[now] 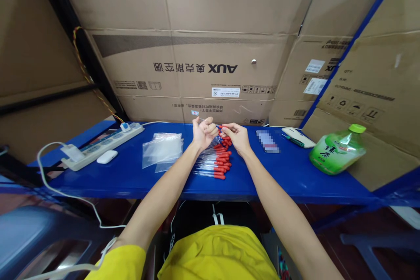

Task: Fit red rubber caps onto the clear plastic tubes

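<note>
Near the back of the blue tabletop (pixel 170 186), my left hand (pixel 204 133) is closed with its fingers curled. A thin shaft shows at its fingertips. Close beside it, my right hand (pixel 236 137) pinches the red end of what looks like a small screwdriver between thumb and fingers. Just below both hands lies a pile of small screwdrivers (pixel 220 169) with red and blue handles and thin shafts, red ends pointing right. Left of my left forearm are several clear plastic bags (pixel 163 148). My left fingers partly hide what they grip.
A white power strip (pixel 104 145) with a plugged-in charger and a white earphone case (pixel 107 156) are at the left. To the right lie a phone (pixel 267 141), a green screwdriver (pixel 292 140) on a pale flat object, and a green tea bottle (pixel 337 151). Cardboard (pixel 193 48) walls the back.
</note>
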Demonstrator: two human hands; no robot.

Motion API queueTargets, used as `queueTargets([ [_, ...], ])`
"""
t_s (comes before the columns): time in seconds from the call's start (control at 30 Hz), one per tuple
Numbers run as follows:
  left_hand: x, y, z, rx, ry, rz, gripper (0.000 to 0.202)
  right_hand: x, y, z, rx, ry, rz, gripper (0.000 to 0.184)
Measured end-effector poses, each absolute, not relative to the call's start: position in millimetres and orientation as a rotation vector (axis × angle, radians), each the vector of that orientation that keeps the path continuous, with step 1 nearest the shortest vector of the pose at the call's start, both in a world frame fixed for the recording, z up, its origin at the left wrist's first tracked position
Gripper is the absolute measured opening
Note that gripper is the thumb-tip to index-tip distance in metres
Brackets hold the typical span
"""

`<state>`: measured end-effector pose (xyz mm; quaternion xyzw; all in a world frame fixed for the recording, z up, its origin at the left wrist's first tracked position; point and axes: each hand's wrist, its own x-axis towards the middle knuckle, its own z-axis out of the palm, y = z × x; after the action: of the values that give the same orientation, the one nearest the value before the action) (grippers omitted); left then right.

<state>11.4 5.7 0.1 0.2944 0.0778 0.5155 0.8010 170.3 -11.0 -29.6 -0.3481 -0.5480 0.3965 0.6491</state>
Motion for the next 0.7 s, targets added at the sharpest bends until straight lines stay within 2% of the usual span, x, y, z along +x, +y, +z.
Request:
queueTargets([
  [0.7, 12.0, 5.8, -2.8, 0.608, 0.174, 1.082, 0.052, 169.4, -12.3, -29.9, -0.785, -1.24, 0.892, 0.044],
])
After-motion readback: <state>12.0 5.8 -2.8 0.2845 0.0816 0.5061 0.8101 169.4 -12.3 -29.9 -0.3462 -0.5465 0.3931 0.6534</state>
